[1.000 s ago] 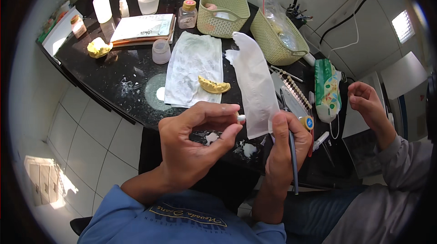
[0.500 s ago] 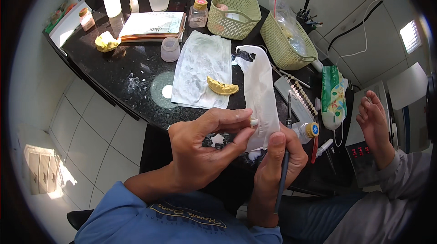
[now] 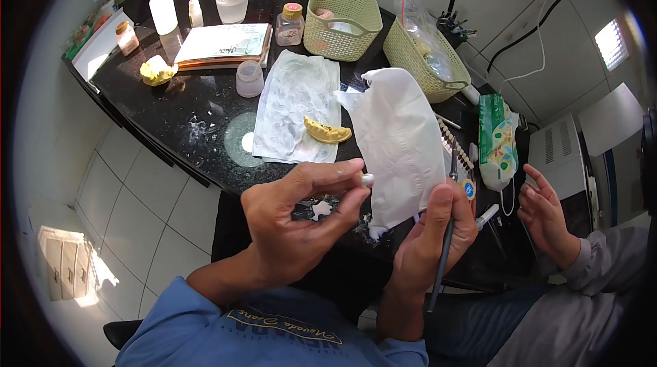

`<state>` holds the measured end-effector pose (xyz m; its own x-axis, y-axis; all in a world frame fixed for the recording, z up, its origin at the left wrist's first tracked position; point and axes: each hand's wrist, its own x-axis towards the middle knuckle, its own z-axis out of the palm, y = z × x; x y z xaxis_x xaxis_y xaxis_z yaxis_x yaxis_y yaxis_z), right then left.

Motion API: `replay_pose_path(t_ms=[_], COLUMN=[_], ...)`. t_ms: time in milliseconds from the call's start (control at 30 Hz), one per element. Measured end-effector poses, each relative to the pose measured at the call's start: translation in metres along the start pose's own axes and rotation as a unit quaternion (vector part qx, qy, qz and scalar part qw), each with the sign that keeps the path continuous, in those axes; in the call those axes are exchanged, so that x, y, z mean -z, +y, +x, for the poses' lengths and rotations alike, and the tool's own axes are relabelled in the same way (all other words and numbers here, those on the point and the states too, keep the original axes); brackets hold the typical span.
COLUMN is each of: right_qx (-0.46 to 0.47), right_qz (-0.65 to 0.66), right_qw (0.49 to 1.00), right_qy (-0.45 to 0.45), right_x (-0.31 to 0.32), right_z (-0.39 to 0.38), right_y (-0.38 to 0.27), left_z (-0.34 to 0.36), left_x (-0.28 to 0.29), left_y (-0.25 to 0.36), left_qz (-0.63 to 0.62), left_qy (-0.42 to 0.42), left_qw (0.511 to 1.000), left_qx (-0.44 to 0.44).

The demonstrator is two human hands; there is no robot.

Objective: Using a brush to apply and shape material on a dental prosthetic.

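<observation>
Between thumb and fingertips, my left hand (image 3: 291,223) pinches a small white tooth crown (image 3: 367,179) above the worktop. My right hand (image 3: 436,240) is closed on a white tissue (image 3: 402,148), which hangs spread out just right of the crown. That same hand also carries a slim brush-like tool (image 3: 441,268) with a dark handle; its tip is hard to make out. Beyond the crown, a yellow dental cast (image 3: 327,132) lies on a damp white cloth (image 3: 293,110).
A co-worker's hand (image 3: 544,213) hovers at the right, near a tissue pack (image 3: 497,141). Two green baskets (image 3: 342,45) stand at the back. A small translucent cup (image 3: 250,80), a notebook (image 3: 226,42), bottles and a measuring jug (image 3: 233,8) stand at the back left. A tooth shade guide (image 3: 457,145) is partly behind the tissue.
My right hand has moved right with the tissue and tool, so the tissue now spreads wider and stands apart from the crown. The co-worker's hand has come lower and a little left.
</observation>
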<state>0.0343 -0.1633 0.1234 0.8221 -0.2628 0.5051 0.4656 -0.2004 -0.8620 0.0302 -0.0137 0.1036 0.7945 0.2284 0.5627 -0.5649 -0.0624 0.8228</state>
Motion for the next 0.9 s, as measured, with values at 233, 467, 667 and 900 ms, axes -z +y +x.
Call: replay_pose_path(t_ms=[233, 467, 667, 900], right_qx=[0.248, 0.264, 0.331, 0.288], right_qz=[-0.18, -0.379, -0.348, -0.284], right_qw=[0.952, 0.828, 0.831, 0.893], right_qy=[0.001, -0.319, -0.28, -0.196], right_x=[0.002, -0.027, -0.03, -0.014], right_z=[0.044, 0.054, 0.048, 0.057], right_y=[-0.014, 0.022, 0.024, -0.006], left_z=[0.007, 0.008, 0.005, -0.005], left_x=[0.038, 0.055, 0.059, 0.069], left_y=[0.002, -0.002, -0.004, -0.01], left_qz=[-0.006, 0.029, 0.024, 0.01], left_qy=[0.08, 0.149, 0.147, 0.142], left_qw=[0.997, 0.988, 0.989, 0.99], left_qx=[0.002, -0.015, 0.01, 0.013])
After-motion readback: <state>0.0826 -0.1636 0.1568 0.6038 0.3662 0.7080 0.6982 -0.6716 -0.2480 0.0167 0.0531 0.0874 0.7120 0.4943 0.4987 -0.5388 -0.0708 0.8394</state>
